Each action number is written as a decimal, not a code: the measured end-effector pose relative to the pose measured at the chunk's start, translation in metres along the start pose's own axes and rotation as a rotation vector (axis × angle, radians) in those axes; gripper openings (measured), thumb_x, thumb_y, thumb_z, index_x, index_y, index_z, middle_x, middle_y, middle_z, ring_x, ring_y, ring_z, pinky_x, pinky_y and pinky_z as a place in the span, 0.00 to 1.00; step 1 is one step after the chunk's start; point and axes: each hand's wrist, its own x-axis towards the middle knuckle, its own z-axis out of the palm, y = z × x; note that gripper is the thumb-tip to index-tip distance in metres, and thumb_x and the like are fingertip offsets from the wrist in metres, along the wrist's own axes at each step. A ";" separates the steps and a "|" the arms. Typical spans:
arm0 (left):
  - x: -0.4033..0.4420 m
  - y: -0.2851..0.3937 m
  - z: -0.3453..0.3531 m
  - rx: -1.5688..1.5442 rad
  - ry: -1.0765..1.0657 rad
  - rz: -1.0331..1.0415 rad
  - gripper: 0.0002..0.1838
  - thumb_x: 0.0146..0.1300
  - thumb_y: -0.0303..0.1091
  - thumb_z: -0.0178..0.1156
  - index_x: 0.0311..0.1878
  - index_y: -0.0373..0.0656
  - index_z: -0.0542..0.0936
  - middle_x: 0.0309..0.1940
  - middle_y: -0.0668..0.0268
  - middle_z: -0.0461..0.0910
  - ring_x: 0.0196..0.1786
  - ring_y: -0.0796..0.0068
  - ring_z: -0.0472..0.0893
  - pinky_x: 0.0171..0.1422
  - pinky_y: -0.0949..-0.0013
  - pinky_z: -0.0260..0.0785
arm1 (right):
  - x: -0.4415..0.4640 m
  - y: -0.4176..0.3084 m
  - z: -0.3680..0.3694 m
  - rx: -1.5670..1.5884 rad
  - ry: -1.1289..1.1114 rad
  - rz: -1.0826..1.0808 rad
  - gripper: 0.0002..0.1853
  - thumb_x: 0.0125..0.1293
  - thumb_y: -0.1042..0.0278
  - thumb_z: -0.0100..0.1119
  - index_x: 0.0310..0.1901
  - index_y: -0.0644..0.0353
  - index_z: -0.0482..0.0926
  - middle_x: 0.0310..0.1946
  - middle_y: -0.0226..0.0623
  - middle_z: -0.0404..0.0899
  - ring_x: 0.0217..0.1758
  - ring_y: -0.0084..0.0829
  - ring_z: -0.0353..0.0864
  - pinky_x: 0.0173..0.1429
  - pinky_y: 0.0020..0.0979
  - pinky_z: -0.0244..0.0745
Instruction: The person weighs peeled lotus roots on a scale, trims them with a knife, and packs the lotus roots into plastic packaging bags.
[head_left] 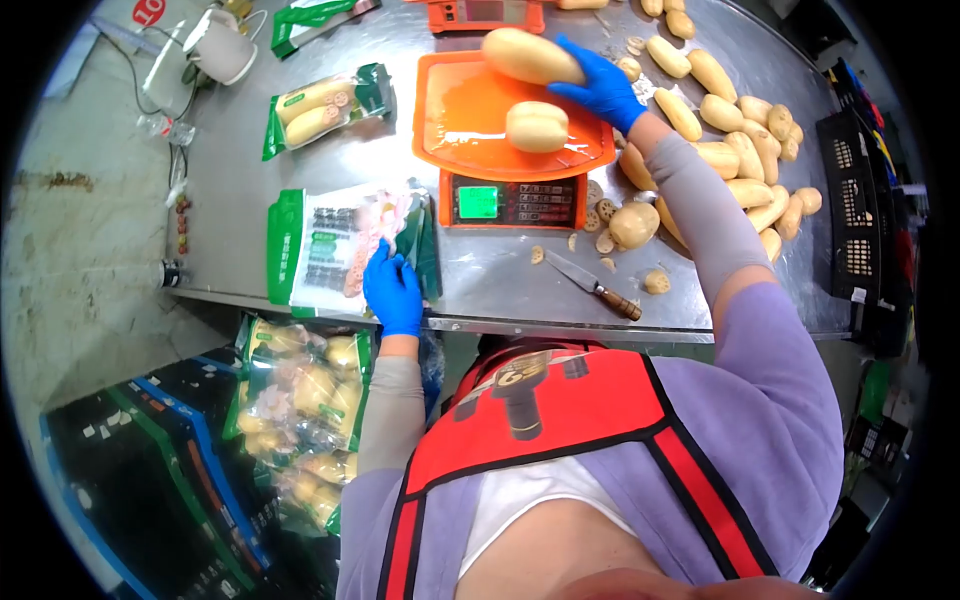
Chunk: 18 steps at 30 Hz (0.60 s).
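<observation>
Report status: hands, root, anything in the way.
Right hand gripping long lotus root at far side of orange tray. Left hand on bag. Short root on tray. Knife on table, apart from both hands.

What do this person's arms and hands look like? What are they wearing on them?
The left hand and right hand wear bright blue gloves. Plain, pale grey sleeve covers hug the forearms, stopping short of the gloves. A loose purple sleeve covers the right upper arm.
</observation>
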 end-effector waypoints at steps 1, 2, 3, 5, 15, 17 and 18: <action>0.002 -0.003 -0.001 -0.032 -0.047 -0.010 0.06 0.53 0.28 0.59 0.34 0.37 0.78 0.54 0.50 0.75 0.53 0.51 0.74 0.58 0.57 0.65 | -0.003 -0.003 -0.001 0.047 0.082 0.045 0.39 0.54 0.49 0.66 0.65 0.54 0.64 0.55 0.49 0.73 0.57 0.44 0.74 0.60 0.36 0.68; 0.004 -0.006 -0.002 -0.064 -0.092 -0.023 0.06 0.54 0.28 0.59 0.34 0.37 0.78 0.53 0.49 0.75 0.53 0.51 0.75 0.59 0.58 0.65 | -0.008 -0.005 -0.002 0.184 0.147 0.060 0.37 0.57 0.49 0.65 0.63 0.60 0.65 0.53 0.46 0.76 0.54 0.38 0.77 0.58 0.33 0.70; 0.008 -0.006 -0.009 -0.088 -0.140 -0.028 0.06 0.55 0.29 0.59 0.33 0.38 0.80 0.53 0.48 0.75 0.53 0.52 0.76 0.59 0.60 0.66 | -0.012 -0.024 -0.007 0.322 0.210 0.076 0.35 0.58 0.51 0.64 0.62 0.62 0.66 0.51 0.44 0.76 0.52 0.34 0.77 0.56 0.31 0.71; 0.011 -0.008 -0.011 -0.095 -0.166 -0.066 0.06 0.55 0.29 0.59 0.33 0.38 0.80 0.53 0.49 0.75 0.52 0.52 0.76 0.59 0.60 0.67 | -0.028 -0.078 -0.031 0.614 0.200 0.153 0.31 0.60 0.55 0.63 0.60 0.65 0.67 0.48 0.41 0.77 0.50 0.27 0.76 0.54 0.28 0.71; 0.024 0.016 -0.046 -0.264 -0.210 -0.252 0.07 0.53 0.27 0.61 0.35 0.39 0.81 0.49 0.51 0.78 0.47 0.57 0.79 0.50 0.63 0.70 | -0.144 -0.203 0.076 1.452 -0.701 0.772 0.28 0.62 0.48 0.58 0.55 0.63 0.70 0.38 0.33 0.77 0.35 0.21 0.76 0.37 0.23 0.73; 0.018 0.007 -0.044 -0.285 -0.025 -0.194 0.11 0.55 0.27 0.60 0.42 0.37 0.79 0.43 0.54 0.80 0.43 0.62 0.80 0.43 0.66 0.71 | -0.148 -0.200 0.080 1.309 -0.688 0.755 0.29 0.61 0.47 0.58 0.55 0.63 0.70 0.38 0.33 0.77 0.35 0.20 0.75 0.36 0.22 0.72; 0.019 0.011 -0.049 -0.284 -0.020 -0.201 0.11 0.55 0.27 0.60 0.42 0.37 0.79 0.43 0.54 0.80 0.43 0.62 0.80 0.43 0.66 0.71 | -0.151 -0.198 0.081 1.173 -0.668 0.737 0.30 0.60 0.47 0.59 0.55 0.63 0.70 0.37 0.33 0.77 0.35 0.20 0.75 0.36 0.21 0.72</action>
